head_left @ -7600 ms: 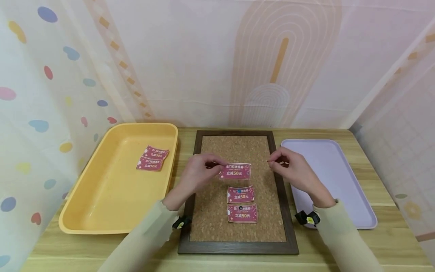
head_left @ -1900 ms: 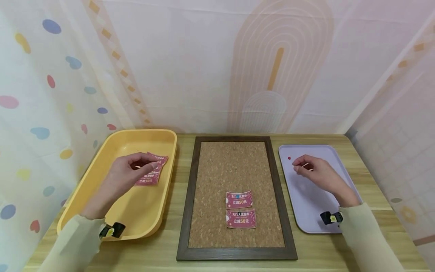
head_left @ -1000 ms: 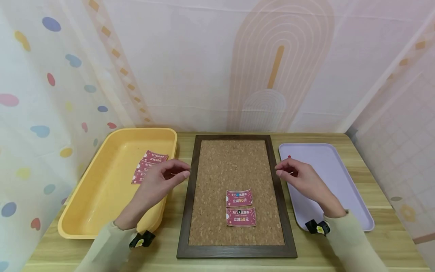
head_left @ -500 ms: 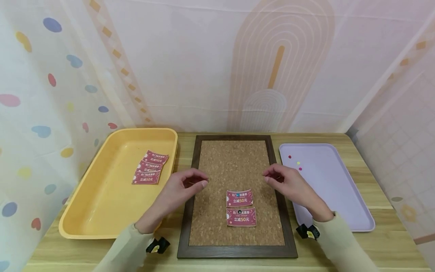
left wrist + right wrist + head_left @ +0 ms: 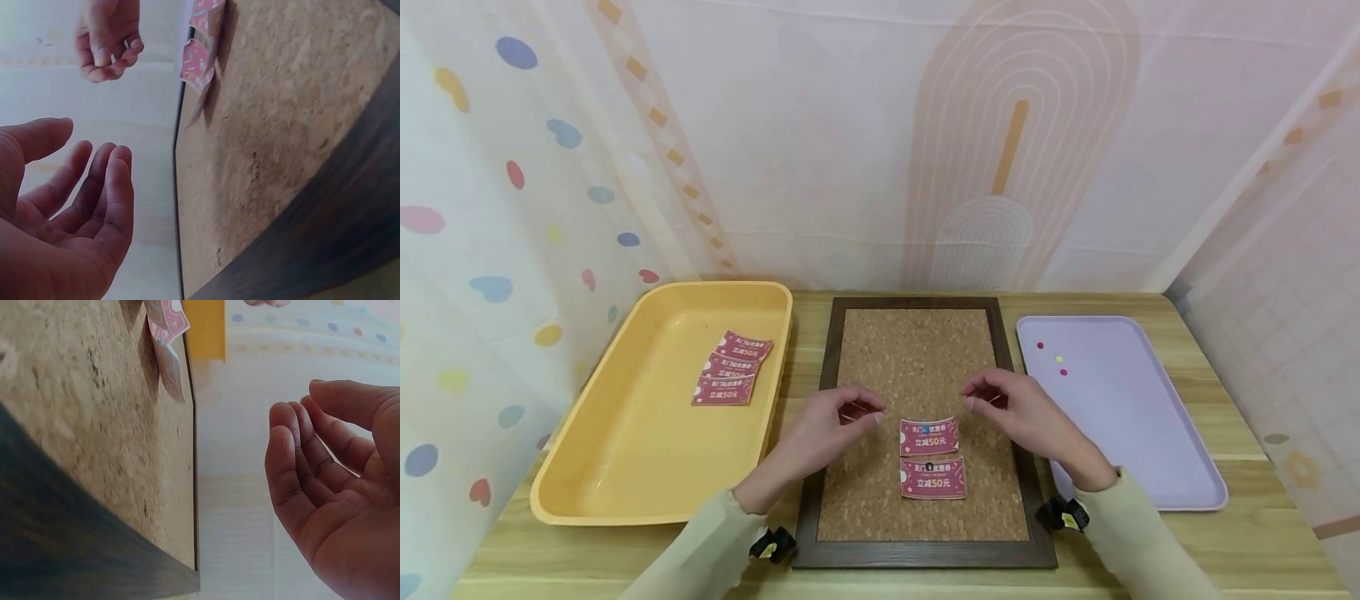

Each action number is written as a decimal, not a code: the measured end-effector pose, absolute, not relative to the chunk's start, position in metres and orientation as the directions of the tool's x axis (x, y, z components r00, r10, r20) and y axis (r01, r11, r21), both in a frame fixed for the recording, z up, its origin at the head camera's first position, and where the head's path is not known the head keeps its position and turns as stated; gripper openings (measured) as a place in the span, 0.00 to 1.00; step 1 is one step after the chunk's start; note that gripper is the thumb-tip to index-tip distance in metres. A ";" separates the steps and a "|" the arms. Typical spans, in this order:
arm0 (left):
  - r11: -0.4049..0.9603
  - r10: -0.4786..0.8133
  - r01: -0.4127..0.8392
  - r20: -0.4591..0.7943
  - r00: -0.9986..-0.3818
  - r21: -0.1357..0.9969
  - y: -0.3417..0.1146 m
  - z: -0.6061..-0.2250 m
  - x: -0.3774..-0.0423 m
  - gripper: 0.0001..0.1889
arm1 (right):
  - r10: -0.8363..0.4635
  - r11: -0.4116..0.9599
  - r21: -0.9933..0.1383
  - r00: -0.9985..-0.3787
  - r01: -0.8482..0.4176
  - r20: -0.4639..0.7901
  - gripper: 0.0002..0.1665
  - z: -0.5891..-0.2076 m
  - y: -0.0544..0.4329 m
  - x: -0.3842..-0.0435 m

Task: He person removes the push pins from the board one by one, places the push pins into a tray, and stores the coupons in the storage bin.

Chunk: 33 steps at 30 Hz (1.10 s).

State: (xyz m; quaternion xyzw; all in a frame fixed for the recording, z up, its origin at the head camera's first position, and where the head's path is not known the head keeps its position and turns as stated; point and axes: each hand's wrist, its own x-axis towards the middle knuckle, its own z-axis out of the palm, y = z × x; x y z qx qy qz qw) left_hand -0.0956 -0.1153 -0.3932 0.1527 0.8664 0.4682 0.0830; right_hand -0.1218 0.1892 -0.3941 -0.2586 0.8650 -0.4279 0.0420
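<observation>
Left hand [image 5: 823,429] and right hand [image 5: 1022,410] showed narrow thumb-to-finger gaps in wrist views, coupons [image 5: 933,485] lay toward corkboard's [image 5: 917,350] near edge, curtain [image 5: 820,125] backed worktop [image 5: 1262,550]

Light wood-grain desk [image 5: 1262,550], three things sitting right on it: framed cork board [image 5: 917,350] smack in the middle, yellow tub [image 5: 632,442] at 9 o'clock, lilac tray [image 5: 1127,417] at 3 o'clock.

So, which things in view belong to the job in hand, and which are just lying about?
Likely job things:
left hand
right hand
cork board
two coupons on the board
yellow tray
three coupons in it
lilac tray
three small coloured pieces in it

Just background, apparently:
curtain
table
wrist straps
</observation>
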 end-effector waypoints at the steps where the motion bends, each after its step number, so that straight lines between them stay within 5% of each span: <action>1: 0.513 0.347 0.185 -0.006 -0.938 0.838 -0.114 -0.394 -0.096 0.09 | -0.488 0.499 -0.762 -0.860 -0.413 0.146 0.06 -0.395 0.188 -0.122; 33: 0.575 0.490 0.212 -0.125 -0.863 0.790 -0.091 -0.412 -0.119 0.10 | -0.655 0.461 -0.782 -0.755 -0.418 0.017 0.05 -0.403 0.163 -0.138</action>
